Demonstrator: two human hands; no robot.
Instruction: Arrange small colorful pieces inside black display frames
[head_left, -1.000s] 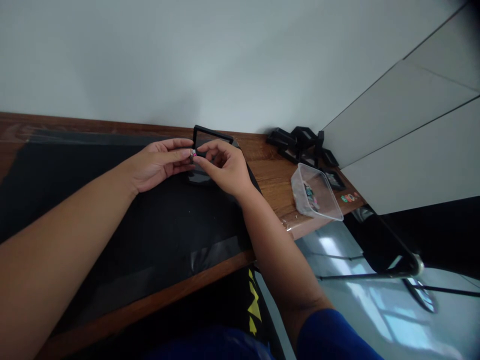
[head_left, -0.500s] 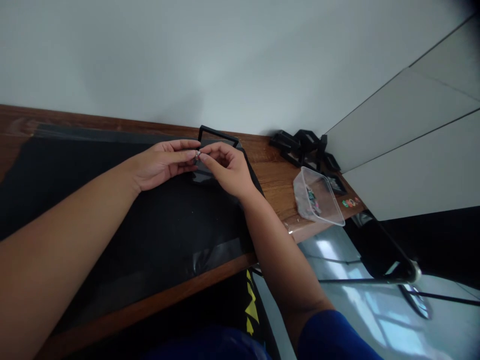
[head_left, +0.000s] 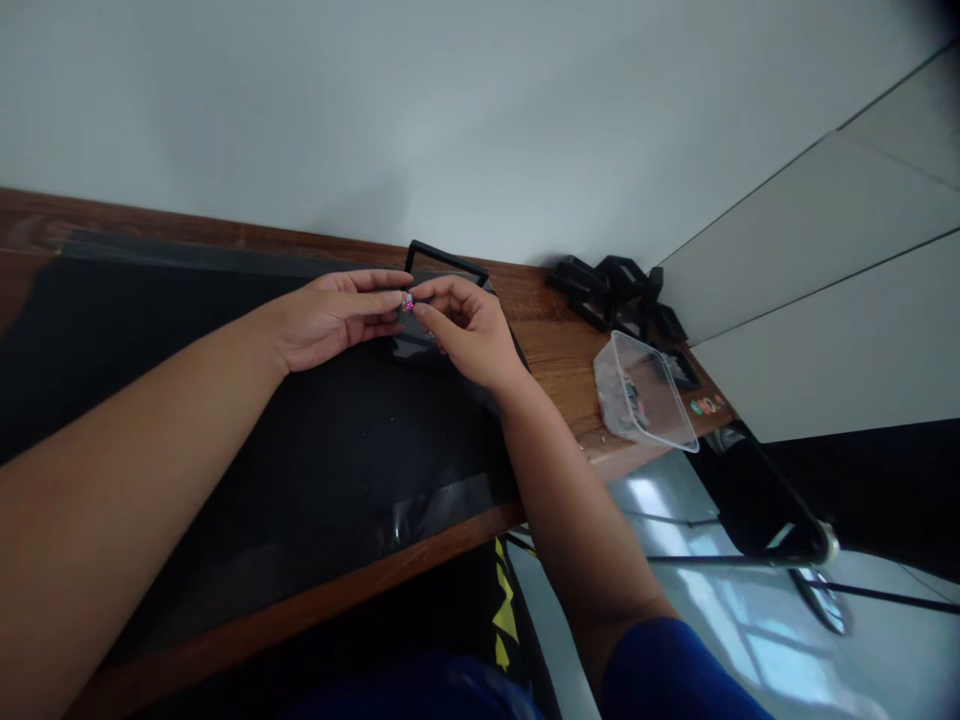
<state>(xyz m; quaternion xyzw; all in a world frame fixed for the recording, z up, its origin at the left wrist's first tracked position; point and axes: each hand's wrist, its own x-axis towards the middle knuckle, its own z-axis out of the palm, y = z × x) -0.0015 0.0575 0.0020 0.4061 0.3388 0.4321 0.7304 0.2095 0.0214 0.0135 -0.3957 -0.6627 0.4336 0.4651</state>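
My left hand [head_left: 330, 318] and my right hand [head_left: 465, 330] meet fingertip to fingertip over the far end of a black mat [head_left: 225, 420]. Between the pinched fingers of both sits a tiny shiny object with a pink spot [head_left: 408, 300], too small to name. Just behind the hands a black square frame [head_left: 448, 262] stands tilted up, and a dark flat piece [head_left: 416, 347] lies on the mat under the right hand.
A wooden desk [head_left: 559, 360] runs along a white wall. On its right end stand a clear plastic tub [head_left: 646, 395] holding small coloured bits, a heap of black frames [head_left: 611, 290] and a few small coloured pieces [head_left: 703, 405]. A black stand [head_left: 780, 520] is beyond the desk edge.
Both hands, still pinched together, have drifted slightly right and up in the picture as the view shifted. The pink spot on the small object shows again.
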